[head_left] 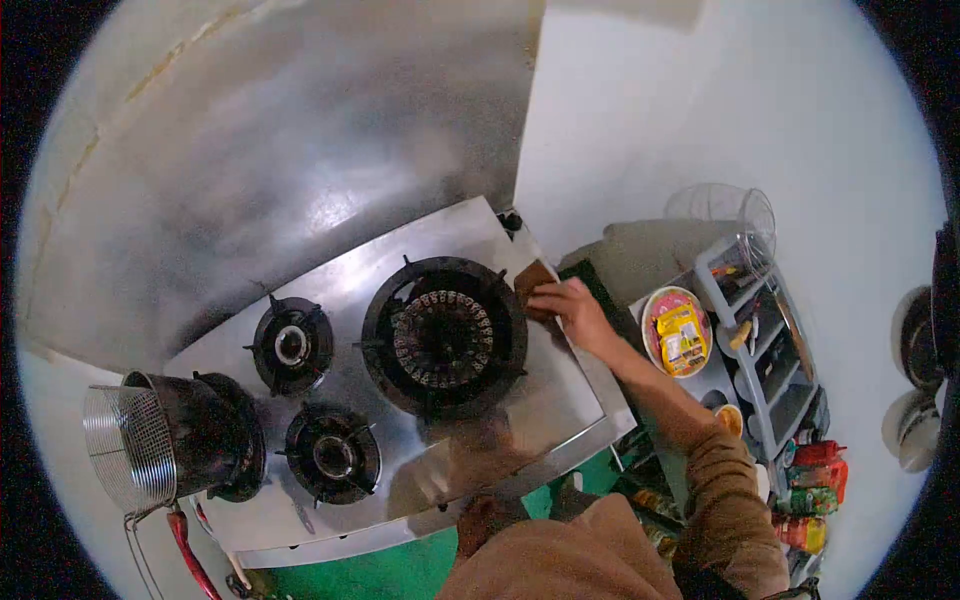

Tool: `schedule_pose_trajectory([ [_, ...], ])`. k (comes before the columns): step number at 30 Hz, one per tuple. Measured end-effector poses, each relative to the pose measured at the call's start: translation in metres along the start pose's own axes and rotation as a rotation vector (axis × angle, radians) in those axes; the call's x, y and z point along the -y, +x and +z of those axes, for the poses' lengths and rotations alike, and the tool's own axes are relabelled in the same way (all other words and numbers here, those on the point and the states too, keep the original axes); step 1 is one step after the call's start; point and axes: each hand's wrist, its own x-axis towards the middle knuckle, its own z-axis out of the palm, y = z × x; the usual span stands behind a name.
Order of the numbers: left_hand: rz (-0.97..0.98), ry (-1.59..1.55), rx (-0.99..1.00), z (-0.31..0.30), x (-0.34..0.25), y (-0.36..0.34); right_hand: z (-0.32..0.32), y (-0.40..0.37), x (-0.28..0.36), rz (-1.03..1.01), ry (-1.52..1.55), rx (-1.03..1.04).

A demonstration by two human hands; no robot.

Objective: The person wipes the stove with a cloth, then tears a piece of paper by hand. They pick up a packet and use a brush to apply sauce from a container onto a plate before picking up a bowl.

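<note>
Operator: What does the head view show of my grip?

Spotter: Your right hand (572, 305) reaches to the right side of the stove top (558, 392). Its fingers are bent and pressed together on a brown pad (535, 284), which you hold just beside the large burner (445, 338). Your thumb is too hidden to place.

Operator: And my left?

Spotter: I can't make out your left hand, so I cannot tell how its fingers stand.

Operator: Where is the pad, then, against the rest?

Spotter: It lies between the large burner and the stove's right edge, under your fingertips. Over to the left are two small burners, one farther from you (292, 345) and one nearer (333, 457). Beyond them you have a dark pot (208, 435) lying tilted, with a wire basket (125, 440) at its mouth.

Operator: What sits past my right arm?

Spotter: A plate (651, 350) with a yellow packet (684, 340) on it, then a grey rack (757, 412) with compartments. A wire strainer (757, 225) stands at the rack's far end; a red bottle (820, 453) is near its close end.
</note>
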Motion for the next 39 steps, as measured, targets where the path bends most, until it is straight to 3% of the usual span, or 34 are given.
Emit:
schedule_pose_trajectory([
  [7,-0.118,-0.193,0.020,0.003,0.008,0.003,0.023,0.102,-0.032,-0.164,-0.007,0.039],
  [9,-0.136,-0.226,0.022,0.003,0.011,0.006,0.038,0.141,-0.029,-0.195,-0.022,0.141],
  [11,-0.148,-0.247,0.024,-0.001,0.014,0.009,0.065,0.178,-0.032,-0.352,-0.014,0.207],
  [14,-0.171,-0.269,0.028,-0.005,0.016,0.015,0.078,0.216,0.011,-0.475,-0.039,0.338],
  [17,-0.184,-0.280,0.023,-0.007,0.017,0.018,0.068,0.215,0.022,-0.480,-0.122,0.396],
  [19,-0.187,-0.283,0.015,-0.008,0.018,0.021,0.059,0.200,-0.012,-0.470,-0.023,0.386],
  [21,-0.191,-0.293,0.004,-0.010,0.020,0.021,0.045,0.170,-0.043,-0.365,-0.014,0.296],
  [23,-0.201,-0.302,-0.002,-0.013,0.023,0.021,0.015,0.147,-0.032,-0.236,0.005,0.272],
  [27,-0.215,-0.328,-0.020,-0.017,0.029,0.020,0.033,0.171,-0.038,-0.205,-0.004,0.282],
  [29,-0.224,-0.341,-0.030,-0.017,0.031,0.018,0.057,0.211,-0.023,-0.334,-0.146,0.352],
  [31,-0.232,-0.351,-0.038,-0.019,0.034,0.018,0.098,0.247,-0.003,-0.471,-0.088,0.368],
  [33,-0.237,-0.361,-0.045,-0.020,0.037,0.018,0.123,0.278,0.047,-0.470,-0.102,0.569],
  [34,-0.243,-0.365,-0.049,-0.020,0.038,0.018,0.132,0.287,0.073,-0.581,-0.171,0.618],
  [35,-0.248,-0.371,-0.052,-0.019,0.040,0.016,0.153,0.288,0.089,-0.585,-0.137,0.654],
  [36,-0.251,-0.376,-0.056,-0.019,0.040,0.015,0.138,0.283,0.129,-0.849,-0.045,0.707],
  [37,-0.259,-0.381,-0.061,-0.019,0.040,0.014,0.152,0.269,0.141,-0.896,0.223,0.652],
  [38,-0.262,-0.385,-0.065,-0.018,0.041,0.015,0.179,0.251,0.148,-0.814,0.151,0.633],
  [39,-0.264,-0.396,-0.070,-0.018,0.041,0.015,0.168,0.249,0.158,-0.871,0.089,0.635],
])
